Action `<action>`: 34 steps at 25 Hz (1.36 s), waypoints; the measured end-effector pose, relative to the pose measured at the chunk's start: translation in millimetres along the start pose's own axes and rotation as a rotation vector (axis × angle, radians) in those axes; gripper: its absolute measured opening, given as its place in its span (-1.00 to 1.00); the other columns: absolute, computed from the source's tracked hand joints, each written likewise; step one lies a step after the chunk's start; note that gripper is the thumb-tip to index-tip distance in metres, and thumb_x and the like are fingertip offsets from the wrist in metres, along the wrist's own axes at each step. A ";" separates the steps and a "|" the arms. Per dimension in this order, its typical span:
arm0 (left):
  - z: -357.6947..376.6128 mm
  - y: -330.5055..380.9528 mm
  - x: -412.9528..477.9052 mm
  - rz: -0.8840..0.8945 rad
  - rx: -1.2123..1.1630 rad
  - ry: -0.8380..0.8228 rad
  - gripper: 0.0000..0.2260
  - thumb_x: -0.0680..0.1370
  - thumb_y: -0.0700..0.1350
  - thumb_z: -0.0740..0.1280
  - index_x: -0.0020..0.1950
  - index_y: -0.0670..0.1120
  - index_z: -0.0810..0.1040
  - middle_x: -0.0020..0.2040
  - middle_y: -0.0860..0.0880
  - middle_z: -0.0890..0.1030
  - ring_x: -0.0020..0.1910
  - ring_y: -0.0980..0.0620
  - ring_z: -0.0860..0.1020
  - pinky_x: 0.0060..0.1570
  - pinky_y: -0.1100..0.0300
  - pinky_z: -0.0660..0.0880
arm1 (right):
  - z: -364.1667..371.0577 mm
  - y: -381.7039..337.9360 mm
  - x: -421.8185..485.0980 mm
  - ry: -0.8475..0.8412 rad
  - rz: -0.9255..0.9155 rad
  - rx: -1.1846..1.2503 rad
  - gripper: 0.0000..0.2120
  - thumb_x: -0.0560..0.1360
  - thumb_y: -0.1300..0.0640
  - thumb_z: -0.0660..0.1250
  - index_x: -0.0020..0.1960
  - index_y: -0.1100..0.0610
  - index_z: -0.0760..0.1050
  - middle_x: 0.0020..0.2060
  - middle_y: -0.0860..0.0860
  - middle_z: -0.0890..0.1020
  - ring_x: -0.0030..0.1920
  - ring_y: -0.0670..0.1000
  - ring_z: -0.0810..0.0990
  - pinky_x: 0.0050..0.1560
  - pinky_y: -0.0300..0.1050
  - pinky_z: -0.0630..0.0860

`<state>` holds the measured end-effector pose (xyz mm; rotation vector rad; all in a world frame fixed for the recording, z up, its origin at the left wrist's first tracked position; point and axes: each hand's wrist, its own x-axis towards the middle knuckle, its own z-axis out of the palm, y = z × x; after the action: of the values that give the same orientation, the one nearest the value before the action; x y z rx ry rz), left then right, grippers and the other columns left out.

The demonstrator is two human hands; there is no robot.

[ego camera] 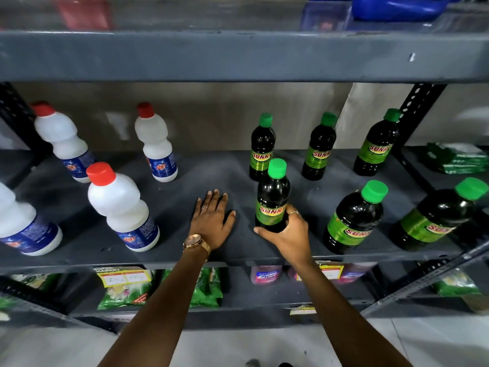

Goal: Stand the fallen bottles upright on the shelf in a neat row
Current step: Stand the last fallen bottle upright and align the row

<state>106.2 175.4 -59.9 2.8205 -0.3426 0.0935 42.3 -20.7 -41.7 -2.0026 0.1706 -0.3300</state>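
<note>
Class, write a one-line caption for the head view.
Right hand grips a dark green-capped bottle; left hand rests flat on the shelf.

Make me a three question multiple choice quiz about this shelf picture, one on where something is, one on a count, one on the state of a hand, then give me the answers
1. Where does the left hand rest?
A. Flat on the bare shelf between the white and dark bottles
B. On a red cap
C. On the shelf above

2. How many dark bottles with green caps stand on this shelf?
A. Three
B. Six
C. Nine

3. What is the right hand doing?
A. Hanging free
B. Gripping the lower part of a dark Sunny bottle
C. Twisting off a cap

Answers:
1 A, the palm lies open on the dark board in the gap.
2 B, three stand at the back and three at the front.
3 B, the fingers wrap the bottle near its label and base.
</note>
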 end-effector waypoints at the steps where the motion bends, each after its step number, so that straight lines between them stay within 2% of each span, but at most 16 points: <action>1: 0.5 -0.1 0.0 0.002 -0.001 0.004 -0.48 0.59 0.12 0.01 0.50 -0.05 0.07 0.56 -0.11 0.08 0.55 -0.05 -0.03 0.51 -0.04 -0.14 | -3.6 3.6 -12.9 -0.013 0.010 -0.003 -0.35 0.11 -0.07 0.64 0.12 0.09 0.53 0.00 0.01 0.67 0.03 -0.02 0.64 0.07 0.00 0.58; 3: 1.6 -0.3 0.1 0.009 -0.002 0.017 -0.48 0.59 0.12 0.02 0.50 -0.06 0.09 0.56 -0.12 0.09 0.55 -0.06 -0.01 0.51 -0.05 -0.13 | -10.7 10.5 -35.6 -0.050 0.019 -0.050 -0.26 0.09 -0.19 0.60 0.17 0.09 0.51 0.03 0.00 0.67 0.06 0.00 0.63 0.10 0.00 0.57; 5: 1.4 -1.9 0.6 0.012 0.003 0.023 -0.48 0.59 0.11 0.03 0.50 -0.06 0.09 0.56 -0.13 0.10 0.55 -0.06 -0.01 0.51 -0.05 -0.13 | -14.7 14.9 -45.3 -0.117 0.010 -0.108 -0.21 0.10 -0.19 0.60 0.22 0.12 0.49 0.07 0.02 0.66 0.11 0.05 0.60 0.16 -0.02 0.52; 6: 1.2 -2.2 0.8 0.012 0.005 0.017 -0.49 0.59 0.11 0.03 0.50 -0.06 0.09 0.56 -0.13 0.10 0.55 -0.07 -0.01 0.51 -0.05 -0.13 | -16.2 16.4 -46.2 -0.149 0.007 -0.118 -0.21 0.11 -0.15 0.62 0.24 0.13 0.49 0.08 0.03 0.67 0.13 0.06 0.59 0.17 -0.09 0.50; 9: 0.9 -1.5 0.2 0.008 0.008 0.010 -0.49 0.59 0.11 0.03 0.50 -0.06 0.09 0.56 -0.13 0.09 0.55 -0.06 -0.01 0.52 -0.05 -0.13 | -17.9 18.9 -44.0 -0.148 -0.029 -0.143 -0.22 0.12 -0.06 0.65 0.24 0.19 0.49 0.07 0.07 0.68 0.09 0.05 0.59 0.04 -0.53 0.32; 10: 0.6 -1.0 0.2 0.005 0.007 0.009 -0.49 0.59 0.11 0.03 0.50 -0.06 0.09 0.56 -0.13 0.09 0.55 -0.06 -0.01 0.52 -0.05 -0.13 | -17.2 18.4 -44.3 -0.141 -0.039 -0.157 -0.20 0.12 -0.07 0.65 0.26 0.21 0.49 0.08 0.09 0.67 0.10 0.06 0.59 0.01 -0.57 0.26; 14: -1.6 -0.8 0.0 0.001 0.009 0.001 -0.49 0.60 0.11 0.03 0.50 -0.06 0.09 0.56 -0.13 0.08 0.55 -0.06 -0.01 0.52 -0.04 -0.12 | -15.2 17.7 -45.7 -0.153 -0.071 -0.182 -0.08 0.16 -0.13 0.62 0.40 0.19 0.39 0.19 0.14 0.63 0.21 0.12 0.54 0.11 -0.43 0.27; 18: -3.9 1.7 -2.5 0.008 -0.010 0.011 -0.50 0.60 0.09 0.05 0.49 -0.07 0.12 0.55 -0.14 0.10 0.54 -0.07 0.01 0.53 -0.04 -0.09 | -12.0 16.0 -45.5 -0.229 -0.066 -0.168 -0.01 0.20 -0.15 0.59 0.49 0.14 0.26 0.25 0.16 0.58 0.28 0.15 0.50 0.26 -0.11 0.39; 21: -5.4 2.6 -7.4 -0.012 -0.077 0.036 -0.52 0.59 0.06 0.11 0.48 -0.08 0.18 0.54 -0.14 0.16 0.54 -0.07 0.06 0.52 -0.02 -0.05 | -12.1 18.8 -45.4 -0.225 -0.072 -0.145 -0.03 0.20 -0.14 0.59 0.48 0.14 0.28 0.25 0.13 0.59 0.27 0.12 0.52 0.21 -0.21 0.37; 24: -3.8 10.6 -27.8 -0.075 -0.226 0.085 -0.52 0.57 -0.01 0.21 0.45 -0.12 0.23 0.51 -0.17 0.24 0.52 -0.10 0.12 0.52 -0.02 -0.02 | -14.8 18.3 -46.9 -0.230 -0.080 -0.114 -0.06 0.23 -0.12 0.59 0.47 0.15 0.29 0.26 0.14 0.58 0.28 0.12 0.51 0.22 -0.21 0.37; 26: -4.7 27.4 -49.2 -0.160 -0.397 0.159 -0.51 0.55 -0.09 0.27 0.44 -0.17 0.25 0.47 -0.22 0.30 0.50 -0.15 0.18 0.51 -0.08 0.08 | -19.3 13.6 -45.1 -0.263 -0.109 -0.107 -0.02 0.23 -0.07 0.60 0.51 0.19 0.23 0.31 0.17 0.54 0.33 0.14 0.47 0.27 -0.22 0.33; 28: -8.4 53.3 -75.6 -0.267 -0.612 0.334 -0.51 0.53 -0.15 0.30 0.43 -0.19 0.26 0.41 -0.25 0.37 0.43 -0.20 0.30 0.44 -0.12 0.23 | -30.9 8.5 -48.3 -0.304 -0.136 -0.078 0.05 0.22 -0.04 0.61 0.54 0.21 0.15 0.39 0.16 0.46 0.40 0.12 0.41 0.33 -0.25 0.25; 29: -9.8 68.0 -91.1 -0.290 -0.648 0.458 -0.52 0.53 -0.15 0.29 0.41 -0.19 0.27 0.36 -0.25 0.41 0.36 -0.20 0.37 0.40 -0.06 0.29 | -40.3 9.4 -55.4 -0.295 -0.132 -0.040 0.03 0.23 -0.05 0.60 0.54 0.19 0.16 0.39 0.11 0.45 0.40 0.08 0.41 0.35 -0.26 0.24; 31: -7.0 106.9 -125.5 -0.202 -0.551 0.641 -0.56 0.52 -0.09 0.27 0.37 -0.14 0.32 0.25 -0.19 0.48 0.22 -0.11 0.45 0.31 0.24 0.28 | -71.6 24.4 -78.9 -0.177 -0.167 0.029 -0.23 0.30 -0.15 0.53 0.43 -0.02 0.35 0.26 -0.10 0.54 0.27 0.01 0.52 0.28 -0.26 0.38; 33: 6.7 152.9 -150.7 0.026 -0.555 0.603 -0.60 0.52 -0.01 0.27 0.35 -0.03 0.34 0.19 -0.03 0.47 0.16 0.03 0.46 0.24 0.38 0.26 | -120.2 51.6 -101.7 0.043 -0.215 0.043 -0.58 0.36 -0.25 0.44 0.17 -0.23 0.45 0.02 -0.17 0.57 0.04 -0.03 0.59 0.06 -0.35 0.46; 34: 14.9 175.2 -154.1 0.102 -0.602 0.511 -0.57 0.52 0.04 0.28 0.36 0.02 0.32 0.21 0.04 0.44 0.19 0.08 0.45 0.24 0.36 0.30 | -146.1 67.5 -105.1 0.184 -0.191 0.068 -0.63 0.35 -0.25 0.45 0.09 -0.24 0.44 -0.03 -0.12 0.54 -0.03 -0.03 0.56 -0.01 -0.38 0.44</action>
<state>-85.5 43.0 -39.7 2.0908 -0.3232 0.6088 -100.7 -148.0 -58.6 -1.9245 0.0816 -0.6349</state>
